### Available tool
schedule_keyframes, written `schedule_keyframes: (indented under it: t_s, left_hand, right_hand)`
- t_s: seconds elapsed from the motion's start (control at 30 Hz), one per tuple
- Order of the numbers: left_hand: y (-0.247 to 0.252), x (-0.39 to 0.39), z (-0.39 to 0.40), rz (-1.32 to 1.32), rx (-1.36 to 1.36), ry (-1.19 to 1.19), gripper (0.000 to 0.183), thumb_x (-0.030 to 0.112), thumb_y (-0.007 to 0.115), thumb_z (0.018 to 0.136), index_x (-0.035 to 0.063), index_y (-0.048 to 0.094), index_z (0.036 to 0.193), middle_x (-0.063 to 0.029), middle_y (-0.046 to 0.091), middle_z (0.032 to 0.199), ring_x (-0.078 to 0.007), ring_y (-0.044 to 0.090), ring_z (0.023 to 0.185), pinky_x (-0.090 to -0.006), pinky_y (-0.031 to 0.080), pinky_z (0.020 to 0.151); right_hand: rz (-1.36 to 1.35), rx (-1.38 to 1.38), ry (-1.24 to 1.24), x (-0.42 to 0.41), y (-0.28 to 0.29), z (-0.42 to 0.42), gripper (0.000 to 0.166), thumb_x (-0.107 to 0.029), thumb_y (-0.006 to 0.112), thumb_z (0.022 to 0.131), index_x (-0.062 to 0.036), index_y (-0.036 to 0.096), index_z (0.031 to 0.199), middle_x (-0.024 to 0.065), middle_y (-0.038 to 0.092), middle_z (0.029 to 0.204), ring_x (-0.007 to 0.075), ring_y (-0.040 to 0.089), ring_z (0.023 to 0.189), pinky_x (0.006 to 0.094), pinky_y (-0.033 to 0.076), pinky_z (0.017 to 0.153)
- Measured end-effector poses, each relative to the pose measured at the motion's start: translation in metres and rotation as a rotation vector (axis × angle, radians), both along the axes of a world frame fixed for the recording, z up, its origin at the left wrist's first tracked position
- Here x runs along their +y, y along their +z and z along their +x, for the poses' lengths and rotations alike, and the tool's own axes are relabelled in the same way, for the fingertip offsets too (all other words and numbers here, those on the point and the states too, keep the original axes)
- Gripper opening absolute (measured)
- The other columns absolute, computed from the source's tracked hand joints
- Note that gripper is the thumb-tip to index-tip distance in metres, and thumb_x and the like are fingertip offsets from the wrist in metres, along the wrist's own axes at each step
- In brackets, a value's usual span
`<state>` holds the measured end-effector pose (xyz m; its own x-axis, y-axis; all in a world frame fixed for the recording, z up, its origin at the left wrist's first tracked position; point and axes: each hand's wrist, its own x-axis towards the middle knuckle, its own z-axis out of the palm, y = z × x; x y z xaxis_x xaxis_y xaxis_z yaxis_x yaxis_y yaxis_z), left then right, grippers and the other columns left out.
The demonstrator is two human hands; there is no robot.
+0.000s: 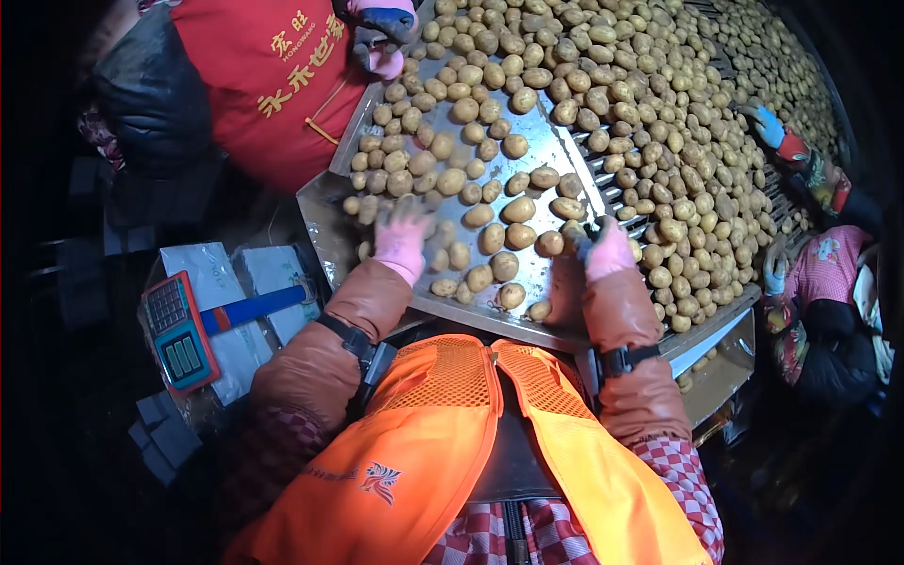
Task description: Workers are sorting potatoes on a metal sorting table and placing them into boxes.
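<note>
Many loose potatoes (pixel 519 210) lie on a metal sorting tray (pixel 494 314) in front of me. My left hand (pixel 402 236), in a pink and grey glove, is over the tray's left part among potatoes; it is motion-blurred and its fingertips are unclear. At the tray's right side my right hand (pixel 607 247), in a similar glove, is beside the slatted grate (pixel 613 180), its dark fingers next to a potato. Whether either hand grips a potato cannot be told. A dense heap of potatoes (pixel 678 169) covers most of the grate.
A co-worker in a red apron (pixel 275 85) stands at the upper left, a gloved hand near the tray. Another co-worker's gloved hands (pixel 766 127) are at the far right. A scale with a keypad and display (pixel 180 332) stands left, beside wrapped boxes (pixel 272 272). A chute (pixel 720 374) is lower right.
</note>
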<state>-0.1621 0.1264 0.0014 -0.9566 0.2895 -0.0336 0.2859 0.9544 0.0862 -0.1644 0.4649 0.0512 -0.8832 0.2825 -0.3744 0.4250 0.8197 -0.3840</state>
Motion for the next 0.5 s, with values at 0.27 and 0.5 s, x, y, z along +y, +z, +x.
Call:
schedule_keyframes:
  t_s: [0.27,0.5]
  left_hand:
    - [-0.022,0.017,-0.155,0.243,0.049,0.065,0.049,0.008,0.060,0.073,0.0235,0.067,0.119,-0.0154,0.065,0.114,-0.0355,0.060,0.110,-0.0473,0.046,0.098]
    - [-0.030,0.097,-0.195,0.207,-0.111,0.174,0.062,0.035,0.067,0.086,0.0375,0.045,0.144,-0.0163,0.026,0.158,-0.0455,0.036,0.138,-0.0473,0.036,0.113]
  right_hand:
    - [-1.148,-0.187,-0.349,-0.010,-0.041,-0.005,0.040,-0.030,0.070,0.088,-0.0059,0.064,0.120,0.0123,0.069,0.104,0.0243,0.067,0.097,0.0356,0.054,0.086]
    - [-1.965,-0.058,-0.545,0.001,-0.024,0.054,0.042,-0.011,0.052,0.100,-0.0046,0.045,0.140,0.0183,0.058,0.127,0.0294,0.061,0.109,0.0392,0.054,0.095]
